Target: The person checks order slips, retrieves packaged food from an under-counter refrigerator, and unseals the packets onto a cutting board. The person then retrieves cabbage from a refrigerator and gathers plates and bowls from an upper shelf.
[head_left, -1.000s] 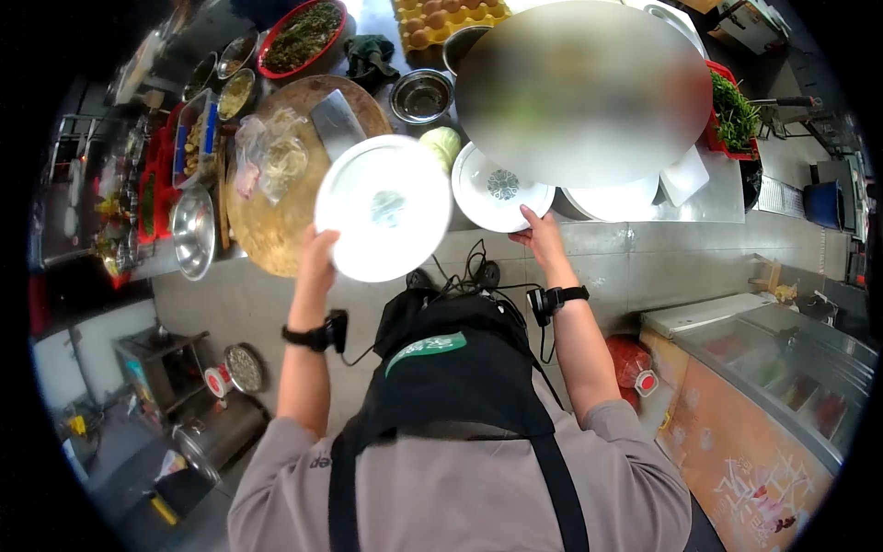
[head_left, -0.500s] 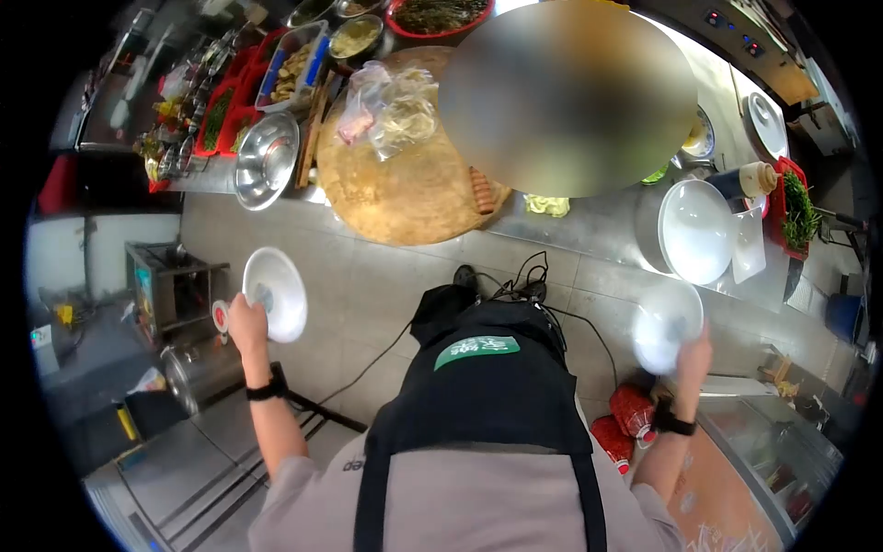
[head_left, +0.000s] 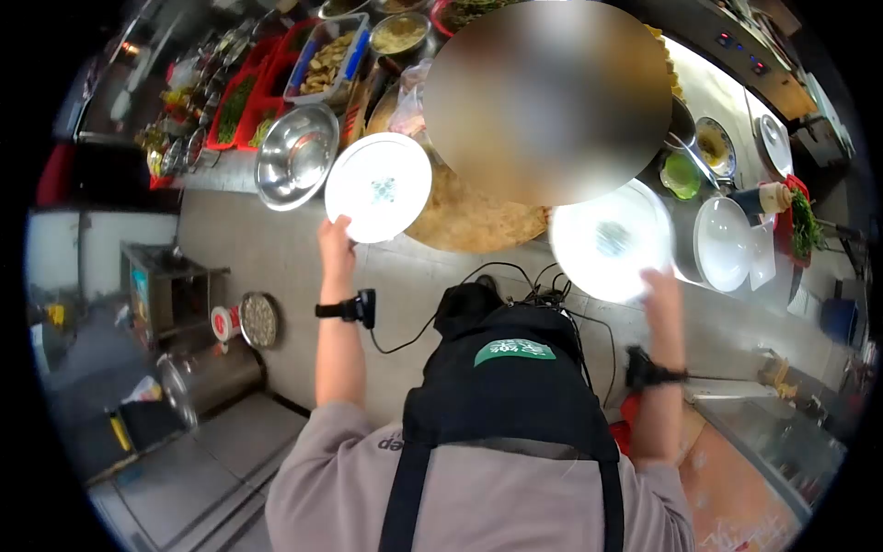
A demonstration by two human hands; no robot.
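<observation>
My left hand (head_left: 338, 250) grips the near rim of a round white plate (head_left: 377, 170) with a faint print at its centre. That plate is held up in front of the round wooden chopping board (head_left: 483, 225) and beside a steel bowl (head_left: 292, 161). On the other side, my right hand (head_left: 660, 294), smeared by motion, is closed on the edge of a second white plate (head_left: 612, 244) with a similar print. This one overlaps the counter edge right of the board. A blurred patch covers most of the board's far side.
Blue-edged tub (head_left: 329, 64) of cut food and red baskets (head_left: 235, 110) line the back left. White bowls (head_left: 724, 244), a green bowl (head_left: 681, 175) and a sauce bottle (head_left: 763, 198) stand on the right. Cables (head_left: 543, 285) lie on the floor near my feet.
Both plates have moved forward and inward, from out at my sides to the counter's edge. The left one now faces up toward me. My view has shifted slightly.
</observation>
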